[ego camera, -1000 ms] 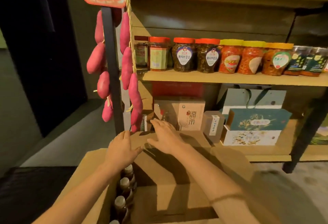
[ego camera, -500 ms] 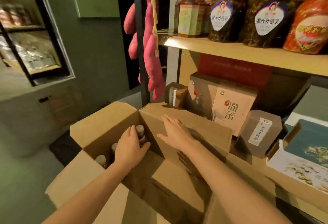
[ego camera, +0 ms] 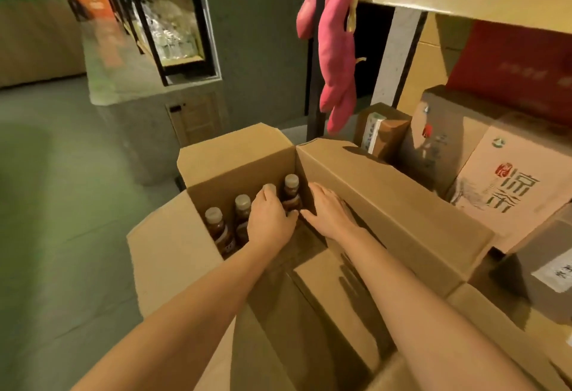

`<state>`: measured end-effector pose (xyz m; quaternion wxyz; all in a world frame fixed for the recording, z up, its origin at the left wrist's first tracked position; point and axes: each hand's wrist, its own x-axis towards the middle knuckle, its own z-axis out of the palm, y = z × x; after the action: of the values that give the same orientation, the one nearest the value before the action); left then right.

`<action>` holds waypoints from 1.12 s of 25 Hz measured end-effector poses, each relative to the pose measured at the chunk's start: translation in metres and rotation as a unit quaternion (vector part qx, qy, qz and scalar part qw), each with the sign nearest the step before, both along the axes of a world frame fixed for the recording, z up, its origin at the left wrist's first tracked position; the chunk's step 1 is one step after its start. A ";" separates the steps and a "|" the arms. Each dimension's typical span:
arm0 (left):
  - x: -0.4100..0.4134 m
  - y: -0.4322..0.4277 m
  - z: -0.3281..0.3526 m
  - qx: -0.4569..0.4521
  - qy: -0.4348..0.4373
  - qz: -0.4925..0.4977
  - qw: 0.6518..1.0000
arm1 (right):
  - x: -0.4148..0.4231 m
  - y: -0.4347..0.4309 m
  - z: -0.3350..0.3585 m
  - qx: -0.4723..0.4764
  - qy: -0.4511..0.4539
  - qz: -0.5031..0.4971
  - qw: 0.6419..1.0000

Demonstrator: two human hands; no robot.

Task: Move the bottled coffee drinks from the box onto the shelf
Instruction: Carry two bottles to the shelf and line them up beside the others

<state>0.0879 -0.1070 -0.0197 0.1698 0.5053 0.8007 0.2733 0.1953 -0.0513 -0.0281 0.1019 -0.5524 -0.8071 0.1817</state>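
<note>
An open cardboard box (ego camera: 247, 158) stands in front of me. Several bottled coffee drinks with pale caps stand in a row along its left wall, among them the leftmost bottle (ego camera: 216, 226) and the far one (ego camera: 291, 189). My left hand (ego camera: 270, 220) is down in the box, its fingers curled round the third bottle (ego camera: 269, 188), whose cap shows above my fingers. My right hand (ego camera: 328, 211) lies flat with straight fingers against the inside of the box's right flap (ego camera: 387, 192). A wooden shelf (ego camera: 464, 3) runs across the upper right.
Pink sweet-potato decorations (ego camera: 337, 50) hang on a black post (ego camera: 315, 81) just behind the box. Tea cartons (ego camera: 510, 186), a small brown carton (ego camera: 383, 133) and a red box (ego camera: 510, 72) fill the lower shelf at right. A glass cabinet (ego camera: 167, 19) stands far left, with grey floor (ego camera: 62, 205) below it.
My view has swung down and left towards the box. My left hand has gone deeper in and closed on a bottle. My right hand has slid from the flap's top to its inner face.
</note>
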 end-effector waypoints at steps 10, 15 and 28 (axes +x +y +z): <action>0.000 0.061 -0.053 -0.035 -0.202 0.229 0.952 | -0.045 0.052 -0.060 -0.066 0.162 -0.070 0.982; 0.002 0.084 -0.073 -0.007 -0.224 0.282 0.933 | -0.060 0.065 -0.083 -0.028 0.223 -0.104 0.969; 0.002 0.094 -0.082 0.061 -0.262 0.324 0.907 | -0.064 0.069 -0.083 -0.014 0.236 -0.184 0.954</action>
<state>0.0902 -0.0134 -0.1019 0.2446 0.1371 0.8288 0.4841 0.1312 0.0179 -0.1107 0.3134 -0.6341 -0.6416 0.2966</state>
